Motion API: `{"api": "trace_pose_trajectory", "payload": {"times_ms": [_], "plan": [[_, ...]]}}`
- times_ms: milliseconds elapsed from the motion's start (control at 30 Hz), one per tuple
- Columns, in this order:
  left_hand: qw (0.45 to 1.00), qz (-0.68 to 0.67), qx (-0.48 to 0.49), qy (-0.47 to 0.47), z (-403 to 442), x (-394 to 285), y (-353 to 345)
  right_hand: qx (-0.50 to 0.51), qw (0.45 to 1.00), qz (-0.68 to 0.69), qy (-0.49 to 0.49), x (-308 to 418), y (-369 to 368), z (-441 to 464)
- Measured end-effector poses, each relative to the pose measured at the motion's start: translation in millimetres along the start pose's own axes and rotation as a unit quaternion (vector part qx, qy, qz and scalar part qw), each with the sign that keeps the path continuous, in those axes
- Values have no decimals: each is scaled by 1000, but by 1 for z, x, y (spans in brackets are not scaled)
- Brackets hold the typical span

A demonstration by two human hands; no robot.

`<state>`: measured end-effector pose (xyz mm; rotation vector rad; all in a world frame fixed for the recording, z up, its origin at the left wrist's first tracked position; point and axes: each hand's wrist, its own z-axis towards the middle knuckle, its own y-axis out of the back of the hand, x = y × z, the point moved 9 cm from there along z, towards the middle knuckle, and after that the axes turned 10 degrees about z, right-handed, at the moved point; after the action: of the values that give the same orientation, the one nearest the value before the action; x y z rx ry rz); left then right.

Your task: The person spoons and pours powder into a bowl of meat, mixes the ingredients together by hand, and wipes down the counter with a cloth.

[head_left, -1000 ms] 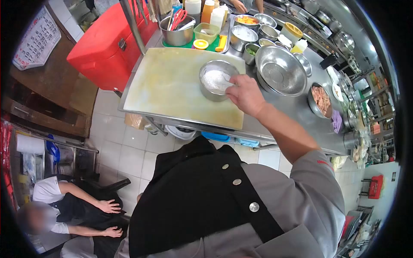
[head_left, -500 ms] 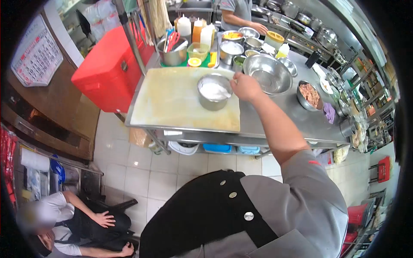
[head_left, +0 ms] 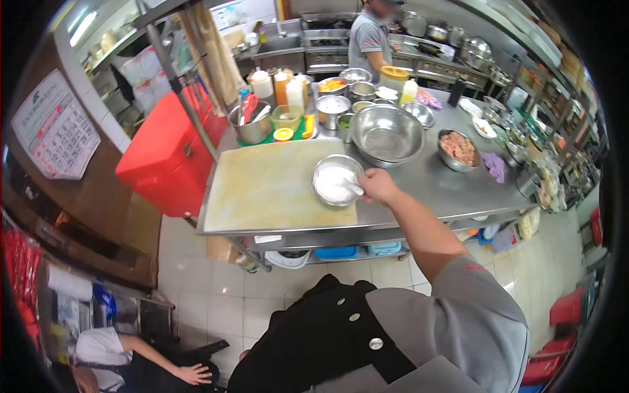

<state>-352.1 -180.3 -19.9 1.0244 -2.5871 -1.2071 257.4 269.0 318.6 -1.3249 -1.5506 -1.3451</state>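
Observation:
My right hand (head_left: 379, 186) is closed on the right rim of a small metal bowl (head_left: 322, 197). White powder (head_left: 333, 183) lies in the bowl, with a white spoon (head_left: 354, 187) resting in it near my fingers. The bowl is over the right part of a pale, stained cutting board (head_left: 262, 190); I cannot tell whether it touches the board. Just behind my hand stands a large metal bowl (head_left: 388, 134). My left hand is out of view.
Squeeze bottles (head_left: 262, 85), a pot of utensils (head_left: 252, 128) and a cut orange (head_left: 283, 134) stand at the back left. Raw meat in a bowl (head_left: 458, 149) and a purple cloth (head_left: 493, 167) lie right. A co-worker (head_left: 370, 42) stands behind the table; a seated person (head_left: 108, 350) is lower left.
The small bowl, still in my right hand, has come nearer to me and shows more of its inside. The head view has tilted up, showing more of the back of the kitchen.

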Motion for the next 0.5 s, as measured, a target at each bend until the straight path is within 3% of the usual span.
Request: {"api": "trace_pose_trajectory", "payload": {"times_ms": [200, 267, 300, 333, 367, 500], "plan": [[988, 80, -12, -133, 58, -59, -13, -86, 995, 44, -5, -29, 90, -105], [963, 184, -45, -192, 72, -89, -17, -95, 991, 85, -24, -57, 110, -128], [985, 13, -63, -159, 61, -103, 4, -105, 991, 77, -27, -64, 123, -139], [927, 78, -109, -350, 41, -153, 18, -110, 991, 71, -33, -73, 133, -150], [984, -43, -3, -174, -2, -203, 47, -112, 991, 68, -39, -83, 140, -159], [944, -204, 66, -251, -47, -328, 56, -105, 989, 91, -47, -117, 171, -183]]}}
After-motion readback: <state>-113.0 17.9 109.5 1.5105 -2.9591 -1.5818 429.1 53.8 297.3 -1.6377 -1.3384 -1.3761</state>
